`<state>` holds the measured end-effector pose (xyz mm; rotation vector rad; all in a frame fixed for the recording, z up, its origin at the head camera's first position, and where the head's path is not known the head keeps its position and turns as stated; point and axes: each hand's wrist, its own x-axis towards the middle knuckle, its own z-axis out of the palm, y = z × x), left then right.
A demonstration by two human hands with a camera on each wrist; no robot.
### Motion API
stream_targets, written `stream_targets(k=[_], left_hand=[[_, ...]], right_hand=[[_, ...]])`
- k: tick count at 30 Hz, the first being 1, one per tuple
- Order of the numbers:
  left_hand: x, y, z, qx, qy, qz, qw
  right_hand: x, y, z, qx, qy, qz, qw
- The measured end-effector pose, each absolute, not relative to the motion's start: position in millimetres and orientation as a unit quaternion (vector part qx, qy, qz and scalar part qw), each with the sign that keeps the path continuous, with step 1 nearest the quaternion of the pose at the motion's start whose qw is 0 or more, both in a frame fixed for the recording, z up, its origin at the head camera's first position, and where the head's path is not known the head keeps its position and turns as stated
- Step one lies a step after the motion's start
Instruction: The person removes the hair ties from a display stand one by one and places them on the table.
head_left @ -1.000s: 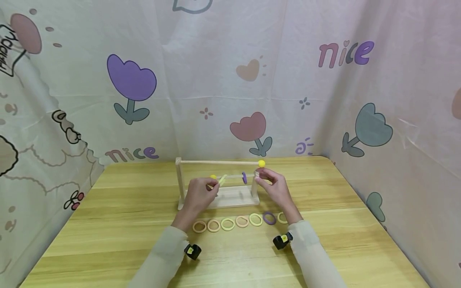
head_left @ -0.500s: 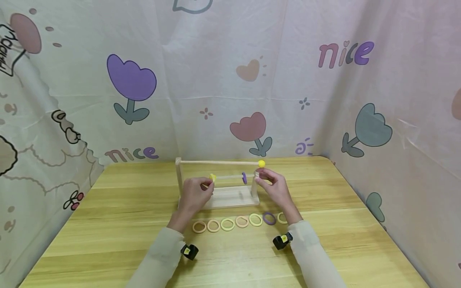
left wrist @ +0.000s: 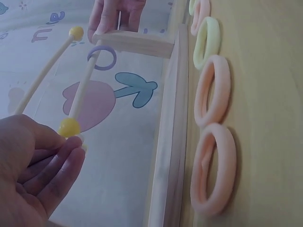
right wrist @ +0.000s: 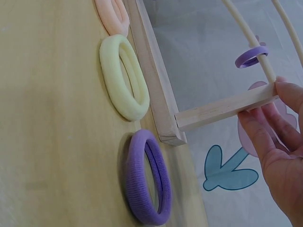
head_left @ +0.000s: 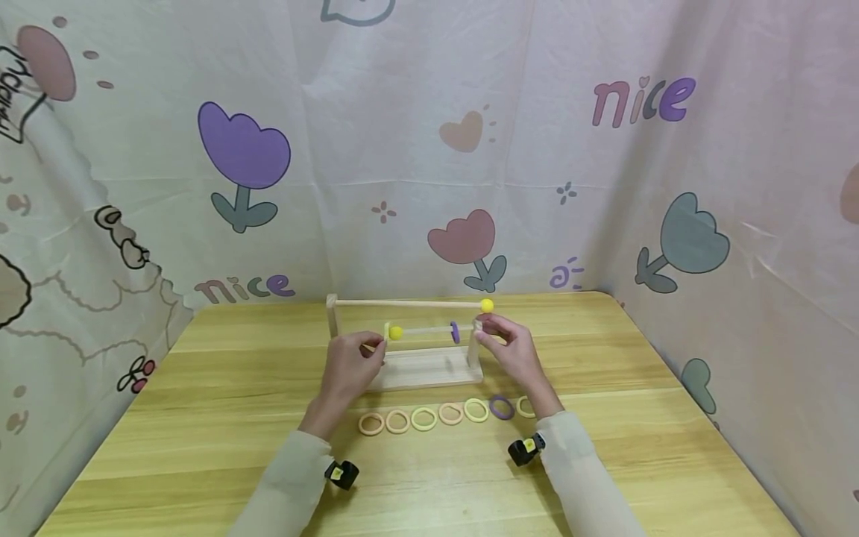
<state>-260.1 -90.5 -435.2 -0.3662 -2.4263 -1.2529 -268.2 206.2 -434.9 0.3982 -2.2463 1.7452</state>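
My left hand [head_left: 350, 367] pinches a pale yellow hair tie [head_left: 386, 331], seen edge-on just left of the yellow ball [head_left: 397, 333] that caps the lower rod. In the left wrist view, fingers mostly hide this tie behind the ball. A purple hair tie [right wrist: 252, 56] hangs around the same rod [left wrist: 83, 87], near its right end. My right hand [head_left: 513, 347] grips the top of the short post [right wrist: 227, 109] of a wooden rack [head_left: 429, 367], thumb on one side and fingers on the other.
In front of the rack lies a row of hair ties: peach ones [left wrist: 213, 170], pale yellow ones [right wrist: 124, 78] and a purple one [right wrist: 147, 177]. Above runs the rack's longer upper rod [head_left: 409, 303], ending in another yellow ball [head_left: 487, 306]. A printed curtain [head_left: 376, 149] rises behind the wooden table [head_left: 235, 447].
My left hand has moved left, carrying the pale yellow hair tie from the rod side of the lower yellow ball past it to its left. The right hand has stayed on the post.
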Motion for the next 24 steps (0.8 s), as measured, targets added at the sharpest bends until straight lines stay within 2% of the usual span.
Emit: stream_targets(k=[9,14,24], left_hand=[[-251.6,-113.1,-430.9,-0.155,-0.872,-0.447,0.126],[-247.4,-126.5,-427.6,-0.204,-0.863,-0.453,0.091],[-243.8,-154.9,-430.2,-0.264,-0.867,-0.421,0.018]], right_hand=[[-274.2,208.3,-442.7,0.135,-0.777,0.599,0.137],[-287.3,211.9,-459.2,0.13,-0.777,0.598,0.145],[-287.4,212.0,-462.2,0.155,-0.768,0.601,0.161]])
